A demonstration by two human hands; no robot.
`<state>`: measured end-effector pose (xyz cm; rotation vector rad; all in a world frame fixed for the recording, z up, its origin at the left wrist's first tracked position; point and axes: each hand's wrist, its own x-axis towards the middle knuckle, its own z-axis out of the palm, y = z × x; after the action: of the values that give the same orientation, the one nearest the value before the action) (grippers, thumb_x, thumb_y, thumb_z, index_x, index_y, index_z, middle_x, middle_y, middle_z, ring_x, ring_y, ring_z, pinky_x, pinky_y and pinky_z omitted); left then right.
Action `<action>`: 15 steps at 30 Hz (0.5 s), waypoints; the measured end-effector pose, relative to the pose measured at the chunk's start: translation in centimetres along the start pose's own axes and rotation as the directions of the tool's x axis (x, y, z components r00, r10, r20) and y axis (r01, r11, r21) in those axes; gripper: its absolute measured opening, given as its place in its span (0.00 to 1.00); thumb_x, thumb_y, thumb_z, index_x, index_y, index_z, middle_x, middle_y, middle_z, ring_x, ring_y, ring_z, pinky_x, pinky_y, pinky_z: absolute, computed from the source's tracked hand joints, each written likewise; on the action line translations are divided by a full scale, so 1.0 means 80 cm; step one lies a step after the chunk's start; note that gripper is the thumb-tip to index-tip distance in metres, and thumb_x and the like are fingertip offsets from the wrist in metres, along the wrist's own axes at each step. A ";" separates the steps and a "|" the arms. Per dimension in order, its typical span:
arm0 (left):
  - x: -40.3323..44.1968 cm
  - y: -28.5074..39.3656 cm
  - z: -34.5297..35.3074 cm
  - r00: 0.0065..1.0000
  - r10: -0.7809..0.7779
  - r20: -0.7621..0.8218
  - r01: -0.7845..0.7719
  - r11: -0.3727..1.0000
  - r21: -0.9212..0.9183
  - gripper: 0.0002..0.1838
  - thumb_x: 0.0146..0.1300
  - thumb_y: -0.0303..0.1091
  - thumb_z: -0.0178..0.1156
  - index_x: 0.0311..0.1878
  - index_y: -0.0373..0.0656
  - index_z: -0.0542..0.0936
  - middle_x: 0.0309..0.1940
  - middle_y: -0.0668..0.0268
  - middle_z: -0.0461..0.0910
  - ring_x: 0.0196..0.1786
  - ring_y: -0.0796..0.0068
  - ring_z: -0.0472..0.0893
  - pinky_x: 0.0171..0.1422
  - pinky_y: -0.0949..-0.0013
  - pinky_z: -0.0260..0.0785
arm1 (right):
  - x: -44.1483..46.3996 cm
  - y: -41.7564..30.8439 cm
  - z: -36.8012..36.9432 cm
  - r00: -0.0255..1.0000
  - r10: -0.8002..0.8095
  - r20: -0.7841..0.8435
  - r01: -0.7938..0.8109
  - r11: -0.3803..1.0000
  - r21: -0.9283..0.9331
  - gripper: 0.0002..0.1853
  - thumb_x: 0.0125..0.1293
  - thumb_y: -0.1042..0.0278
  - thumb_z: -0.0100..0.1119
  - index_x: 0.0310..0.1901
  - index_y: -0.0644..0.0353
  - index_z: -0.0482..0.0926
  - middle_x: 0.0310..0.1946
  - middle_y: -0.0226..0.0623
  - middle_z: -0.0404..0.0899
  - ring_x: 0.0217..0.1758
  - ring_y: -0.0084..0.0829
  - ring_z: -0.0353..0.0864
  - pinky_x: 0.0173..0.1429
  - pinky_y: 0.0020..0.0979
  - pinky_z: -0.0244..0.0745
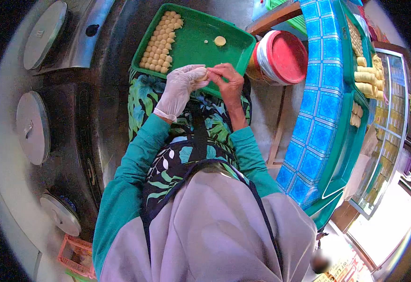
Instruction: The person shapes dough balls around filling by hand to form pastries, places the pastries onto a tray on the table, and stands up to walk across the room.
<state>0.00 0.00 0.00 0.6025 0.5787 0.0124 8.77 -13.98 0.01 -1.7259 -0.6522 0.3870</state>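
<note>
A small dough piece (pixel 202 78) is held between the two hands, above the near edge of the green tray (pixel 193 51). By the left hand (pixel 183 87), which is covered with a thin whitish glove, the piece is held in narrow, curled fingers. The right hand (pixel 229 83) is bare, and its thumb and fingers are brought close together at the same piece, so that the fingertips of both hands are nearly met; the exact shape of the piece is partly hidden by them. In the left part of the green tray, many pale dough balls (pixel 160 42) are placed in close rows, touching one another, and small pointed tips are seen on some of them. In the right part of the same tray, a round dough disc (pixel 220 41) is laid flat, and a tiny white bit (pixel 206 41) is seen just beside it, on its left. Just to the right of the green tray, a bucket with a red lid (pixel 287 56) is placed. Farther to the right of the tray, a desk (pixel 316 113) is covered with blue patterned cloth, and pale yellow rolls (pixel 366 77) are piled beyond it. Well to the left of the tray, three round metal lids (pixel 33 128) are seen.
</note>
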 end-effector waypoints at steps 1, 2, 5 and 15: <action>-0.001 -0.001 0.002 0.998 0.049 -0.033 -0.048 0.998 0.028 0.14 0.63 0.27 0.62 0.49 0.32 0.77 0.42 0.60 0.81 0.42 0.69 0.83 0.47 0.70 0.79 | 0.000 -0.003 0.003 0.987 -0.157 -0.024 0.152 0.980 -0.128 0.11 0.56 0.73 0.63 0.43 0.60 0.84 0.42 0.41 0.80 0.47 0.39 0.76 0.53 0.40 0.70; -0.002 -0.001 0.004 0.993 0.098 -0.063 -0.094 0.994 0.057 0.14 0.63 0.28 0.62 0.49 0.32 0.77 0.42 0.61 0.81 0.42 0.70 0.82 0.48 0.70 0.79 | 0.000 -0.006 0.005 0.950 -0.312 -0.029 0.294 0.920 -0.258 0.12 0.56 0.73 0.62 0.43 0.61 0.84 0.40 0.42 0.79 0.44 0.40 0.75 0.51 0.41 0.69; 0.001 0.003 0.011 0.983 0.164 -0.078 -0.162 0.986 0.022 0.14 0.61 0.26 0.63 0.49 0.32 0.77 0.43 0.60 0.81 0.42 0.71 0.82 0.47 0.71 0.78 | 0.000 -0.018 0.022 0.892 -0.449 -0.048 0.383 0.809 -0.445 0.14 0.56 0.77 0.61 0.45 0.62 0.83 0.43 0.40 0.79 0.46 0.38 0.74 0.51 0.37 0.70; 0.016 -0.003 0.004 0.984 0.005 0.176 0.080 0.879 -0.470 0.28 0.73 0.55 0.43 0.60 0.40 0.70 0.53 0.61 0.76 0.56 0.66 0.75 0.61 0.61 0.69 | -0.025 -0.043 0.053 0.976 -0.217 -0.001 0.211 0.949 0.234 0.27 0.74 0.49 0.42 0.60 0.64 0.73 0.63 0.46 0.69 0.66 0.40 0.66 0.69 0.38 0.57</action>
<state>1.23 -0.15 -0.55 0.1075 0.3961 0.0640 3.97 -11.36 2.08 -1.4136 -0.7730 0.3188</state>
